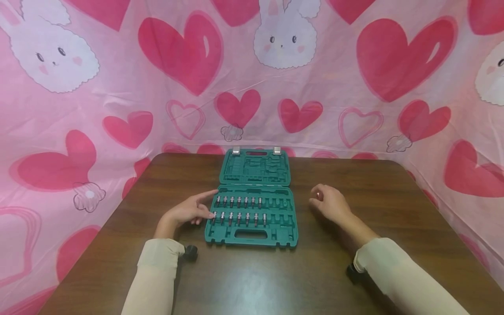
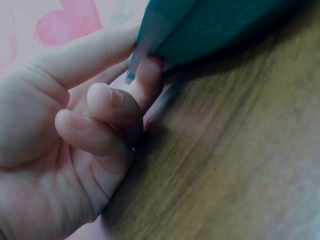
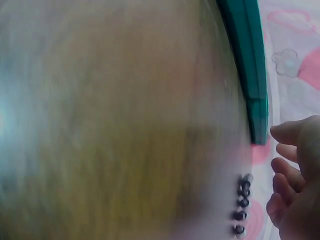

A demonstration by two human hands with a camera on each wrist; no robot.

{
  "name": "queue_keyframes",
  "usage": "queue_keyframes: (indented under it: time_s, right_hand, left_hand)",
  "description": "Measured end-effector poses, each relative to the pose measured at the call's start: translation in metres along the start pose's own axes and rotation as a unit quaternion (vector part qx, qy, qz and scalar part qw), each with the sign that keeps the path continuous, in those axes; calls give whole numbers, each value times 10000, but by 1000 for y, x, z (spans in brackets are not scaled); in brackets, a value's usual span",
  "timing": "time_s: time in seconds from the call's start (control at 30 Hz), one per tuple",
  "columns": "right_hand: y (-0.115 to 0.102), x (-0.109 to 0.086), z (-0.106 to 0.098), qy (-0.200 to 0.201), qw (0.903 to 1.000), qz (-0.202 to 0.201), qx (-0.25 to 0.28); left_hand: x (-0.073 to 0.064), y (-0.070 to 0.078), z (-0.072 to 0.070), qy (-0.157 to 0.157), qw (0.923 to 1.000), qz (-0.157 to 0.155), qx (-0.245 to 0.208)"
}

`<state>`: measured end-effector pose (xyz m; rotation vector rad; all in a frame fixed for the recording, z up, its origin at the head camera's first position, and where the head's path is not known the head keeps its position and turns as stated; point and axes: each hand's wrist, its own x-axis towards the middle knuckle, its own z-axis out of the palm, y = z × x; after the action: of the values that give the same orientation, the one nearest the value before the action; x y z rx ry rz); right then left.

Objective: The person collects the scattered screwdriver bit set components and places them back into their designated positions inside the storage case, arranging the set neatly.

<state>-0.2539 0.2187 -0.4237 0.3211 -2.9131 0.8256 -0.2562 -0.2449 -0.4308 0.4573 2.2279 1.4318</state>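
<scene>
Hands are sitting well apart: left hand [image 1: 190, 210] is touching the case [image 1: 275, 210] at nine o'clock, index pointing straight, and right hand [image 1: 332, 203] is curling loosely at three near small dark pieces [image 3: 243, 202], can't tell if it's gripping any. Case is lying open on the table [image 1: 252, 280], lid [image 1: 255, 167] at twelve, two rows of bits [image 1: 239, 202] showing.

A pink cloth [image 1: 334, 76] is hanging beyond the left hand [image 1: 185, 210] and the right hand [image 1: 332, 204]. On it, a white rabbit [image 1: 55, 61] is showing above and left of the left hand, a sketched flower [image 1: 89, 197] is showing to its left, and a large red heart [image 1: 405, 57] is showing above and right of the right hand. A brown wooden surface [image 1: 252, 284] is stretching beneath both.
</scene>
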Motion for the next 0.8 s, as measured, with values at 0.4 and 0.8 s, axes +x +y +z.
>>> queue_keyframes:
  time_s: [0.4,0.8]
  right_hand:
    - [25,0,-10,-232,9997,44,-97]
    - [48,-3,-24,-331,9990,-147,-254]
  left_hand:
    - [0,1,1,61,10000,-72,28]
    - [-1,1,2,132,9998,-136,1]
